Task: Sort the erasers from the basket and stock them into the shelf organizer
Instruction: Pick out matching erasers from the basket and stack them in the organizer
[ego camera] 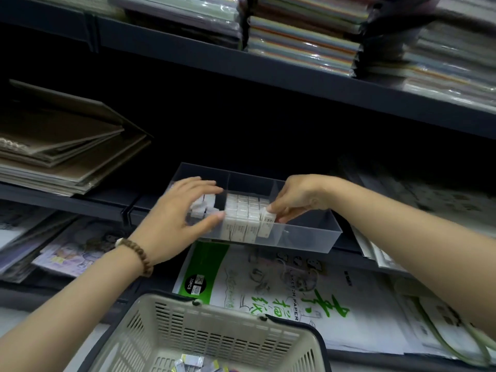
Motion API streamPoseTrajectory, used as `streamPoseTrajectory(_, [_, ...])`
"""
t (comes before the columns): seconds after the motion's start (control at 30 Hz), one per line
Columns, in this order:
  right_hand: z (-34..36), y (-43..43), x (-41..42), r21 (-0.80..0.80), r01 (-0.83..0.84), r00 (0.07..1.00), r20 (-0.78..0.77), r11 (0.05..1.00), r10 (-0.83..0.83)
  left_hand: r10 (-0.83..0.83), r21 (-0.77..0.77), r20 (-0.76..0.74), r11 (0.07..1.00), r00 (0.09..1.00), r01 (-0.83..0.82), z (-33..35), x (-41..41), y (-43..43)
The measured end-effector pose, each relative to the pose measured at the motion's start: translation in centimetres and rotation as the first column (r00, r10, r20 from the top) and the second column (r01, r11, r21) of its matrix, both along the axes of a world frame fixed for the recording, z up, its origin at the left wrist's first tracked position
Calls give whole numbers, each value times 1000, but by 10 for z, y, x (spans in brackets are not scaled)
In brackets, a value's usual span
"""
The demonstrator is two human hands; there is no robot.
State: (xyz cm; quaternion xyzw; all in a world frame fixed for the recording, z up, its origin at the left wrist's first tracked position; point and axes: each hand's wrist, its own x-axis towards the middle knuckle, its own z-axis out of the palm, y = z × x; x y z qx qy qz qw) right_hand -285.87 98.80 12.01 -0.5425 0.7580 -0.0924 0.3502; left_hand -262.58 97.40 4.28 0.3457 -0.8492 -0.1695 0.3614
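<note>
Head view, shelf bay.

- Shelf organizer (308, 237): clear plastic tray with dividers, on the dark middle shelf, just below frame centre toward 6 o'clock.
- Packed erasers (241, 214): white, wrapped, standing in tight rows in the organizer's middle compartment.
- Loose erasers (205, 206): a jumbled lot in the left compartment, partly hidden by the fingers above them.
- Right hand (295, 200): comes in from 4 o'clock. Thumb and fingertips close narrowly on one eraser (267, 224), which is upright at the 3 o'clock end of the packed rows, touching them, beside the divider.
- Left hand (177, 218): comes in from 8 o'clock. Fingers are spread and fairly straight over the left compartment; the thumb tip rests against the 9 o'clock side of the packed rows. It grips nothing that I can see. Beaded bracelet (137, 255) on the wrist.
- Basket (214, 331): cream, slotted, at 6 o'clock against the bottom edge. A few wrapped basket erasers (192, 363) lie on its floor (blurred, count unclear).
- Sketch paper pack (268, 288): green and white, flat on the lower shelf between basket and organizer.
- Coloured paper stacks (303, 36) at 12 o'clock on the top shelf; brown-cover pads (61, 140) at 9 o'clock.
</note>
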Motion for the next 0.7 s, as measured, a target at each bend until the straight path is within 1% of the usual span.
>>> streamPoseTrajectory(0.1, [1, -9, 6, 81, 2, 999, -41, 997, 1, 65, 16, -108, 998, 992, -64, -2, 24, -4])
streamPoseTrajectory(0.2, [-4, -17, 12, 103, 13, 995, -96, 995, -3, 135, 89, -153, 988, 979, -122, -10, 43, -12])
streamPoseTrajectory(0.23, [-5, -19, 13, 111, 23, 995, -96, 994, -12, 160, 134, -150, 981, 976, -140, -15, 48, -14])
streamPoseTrajectory(0.3, [-5, -22, 14, 133, 42, 996, -78, 990, -32, 201, 272, -132, 949, 971, -159, -27, 53, -17])
streamPoseTrajectory(0.37, [-4, -23, 15, 147, 49, 997, -62, 988, -40, 202, 440, -168, 891, 965, -110, -38, 52, -19])
streamPoseTrajectory(0.43, [-4, -23, 17, 157, 49, 998, -57, 986, -41, 173, 538, -208, 842, 963, -35, -45, 48, -21])
streamPoseTrajectory(0.53, [-4, -23, 17, 162, 55, 998, -38, 985, -49, 134, 535, -188, 845, 973, -13, -50, 43, -22])
streamPoseTrajectory(0.63, [-5, -25, 17, 167, 69, 997, -38, 984, -64, 137, 557, -244, 830, 960, 23, -49, 42, -22])
streamPoseTrajectory(0.7, [-8, -28, 18, 157, 87, 996, -49, 984, -80, 138, 563, -238, 827, 961, 20, -49, 42, -21])
